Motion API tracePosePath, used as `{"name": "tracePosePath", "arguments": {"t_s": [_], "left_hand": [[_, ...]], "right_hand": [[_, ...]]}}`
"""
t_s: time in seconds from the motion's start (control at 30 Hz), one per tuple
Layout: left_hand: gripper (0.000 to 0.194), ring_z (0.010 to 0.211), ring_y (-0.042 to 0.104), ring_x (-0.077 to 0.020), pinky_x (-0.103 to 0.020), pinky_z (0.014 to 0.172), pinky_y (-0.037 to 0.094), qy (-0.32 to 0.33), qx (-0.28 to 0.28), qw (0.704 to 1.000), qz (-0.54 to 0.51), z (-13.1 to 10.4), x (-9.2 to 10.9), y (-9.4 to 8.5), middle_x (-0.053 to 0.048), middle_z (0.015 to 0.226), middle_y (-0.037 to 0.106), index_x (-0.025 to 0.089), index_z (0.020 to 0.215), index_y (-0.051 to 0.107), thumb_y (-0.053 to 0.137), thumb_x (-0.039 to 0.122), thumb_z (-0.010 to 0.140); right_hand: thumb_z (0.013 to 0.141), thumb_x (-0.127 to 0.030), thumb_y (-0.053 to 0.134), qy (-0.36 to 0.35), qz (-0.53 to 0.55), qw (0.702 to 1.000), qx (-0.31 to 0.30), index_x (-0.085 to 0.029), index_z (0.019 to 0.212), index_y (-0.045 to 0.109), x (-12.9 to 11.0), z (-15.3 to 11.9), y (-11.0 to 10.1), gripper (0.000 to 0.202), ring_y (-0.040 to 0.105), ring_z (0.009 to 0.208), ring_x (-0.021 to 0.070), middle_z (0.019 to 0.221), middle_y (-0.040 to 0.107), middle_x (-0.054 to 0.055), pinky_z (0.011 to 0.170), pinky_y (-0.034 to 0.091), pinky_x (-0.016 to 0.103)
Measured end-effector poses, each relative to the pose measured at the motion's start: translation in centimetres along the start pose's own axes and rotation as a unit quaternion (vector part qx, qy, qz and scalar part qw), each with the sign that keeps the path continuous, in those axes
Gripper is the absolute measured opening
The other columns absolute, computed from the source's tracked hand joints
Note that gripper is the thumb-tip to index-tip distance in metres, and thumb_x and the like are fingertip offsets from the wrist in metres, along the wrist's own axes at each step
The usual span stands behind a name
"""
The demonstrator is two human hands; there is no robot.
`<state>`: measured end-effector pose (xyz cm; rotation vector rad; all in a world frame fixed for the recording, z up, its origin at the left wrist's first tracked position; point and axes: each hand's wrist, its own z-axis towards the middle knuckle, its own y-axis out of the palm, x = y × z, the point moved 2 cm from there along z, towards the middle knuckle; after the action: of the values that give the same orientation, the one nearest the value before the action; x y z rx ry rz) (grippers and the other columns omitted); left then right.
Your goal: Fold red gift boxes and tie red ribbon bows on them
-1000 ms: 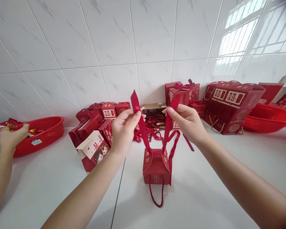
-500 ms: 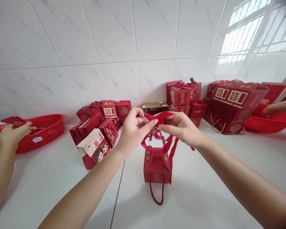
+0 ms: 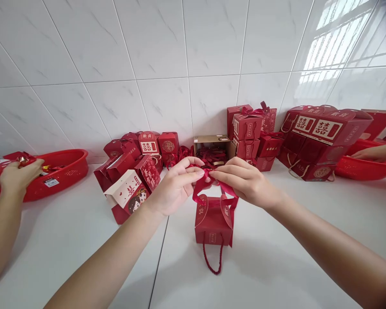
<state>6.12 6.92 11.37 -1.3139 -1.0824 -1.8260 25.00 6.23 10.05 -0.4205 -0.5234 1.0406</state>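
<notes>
A small red gift box (image 3: pixel 213 221) stands upright on the white table, its dark red rope handle (image 3: pixel 214 262) drooping towards me. Through its top runs a red satin ribbon (image 3: pixel 199 191), raised above the box. My left hand (image 3: pixel 182 182) pinches the ribbon between thumb and fingers. Close against it, my right hand (image 3: pixel 246 182) grips the same ribbon from the other side, fingertips nearly touching the left ones. Exactly how the strands cross between the fingertips is partly hidden.
Red gift boxes (image 3: pixel 125 154) are heaped at the left, with more stacked at right (image 3: pixel 321 128). Behind my hands an open cardboard box (image 3: pixel 212 139) holds ribbons. Other people's hands reach over red plastic baskets (image 3: pixel 80 161) at both sides. A tiled wall (image 3: pixel 161 43) rises behind.
My hands have lowered slightly, and the crossed ribbon that was stretched between them is now gathered tightly at the fingertips. The cardboard box behind shows more.
</notes>
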Motion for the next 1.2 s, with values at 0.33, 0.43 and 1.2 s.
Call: {"name": "tracePosePath", "arguments": {"t_s": [0.33, 0.43, 1.2], "left_hand": [[0.002, 0.051, 0.037, -0.0096, -0.022, 0.054, 0.035, 0.199, 0.213, 0.786, 0.545, -3.9, -0.6, -6.7, 0.008, 0.056, 0.034, 0.021, 0.082, 0.057, 0.059, 0.02, 0.082], [0.012, 0.047, 0.034, -0.0102, -0.022, 0.053, 0.033, 0.081, 0.155, 0.754, 0.633, -5.7, -3.1, -10.7, 0.009, 0.053, 0.029, 0.021, 0.078, 0.055, 0.049, 0.011, 0.075], [0.018, 0.102, 0.056, -0.021, -0.04, 0.092, 0.048, 0.08, 0.035, 0.871, 0.483, -3.2, -8.8, -3.1, -0.005, 0.105, 0.054, 0.023, 0.1, 0.05, 0.059, 0.025, 0.084]], "right_hand": [[0.093, -0.027, 0.049, 0.388, -0.07, 0.919, 0.001, -0.02, 0.066, 0.054, -1.1, -8.5, -3.4, 0.029, 0.043, 0.047, 0.0127, 0.056, 0.051, -0.001, 0.045, 0.035, 0.027], [0.091, -0.036, 0.046, 0.514, -0.094, 0.838, -0.156, -0.022, 0.057, 0.045, -1.2, -15.0, -4.5, 0.037, 0.041, 0.042, 0.0138, 0.048, 0.046, -0.001, 0.042, 0.033, 0.027], [0.081, -0.028, 0.065, 0.353, 0.182, 0.882, -0.255, -0.019, 0.131, 0.056, -3.0, -6.2, 3.2, 0.052, 0.066, 0.093, 0.0232, 0.119, 0.06, 0.012, 0.082, 0.058, 0.039]]}}
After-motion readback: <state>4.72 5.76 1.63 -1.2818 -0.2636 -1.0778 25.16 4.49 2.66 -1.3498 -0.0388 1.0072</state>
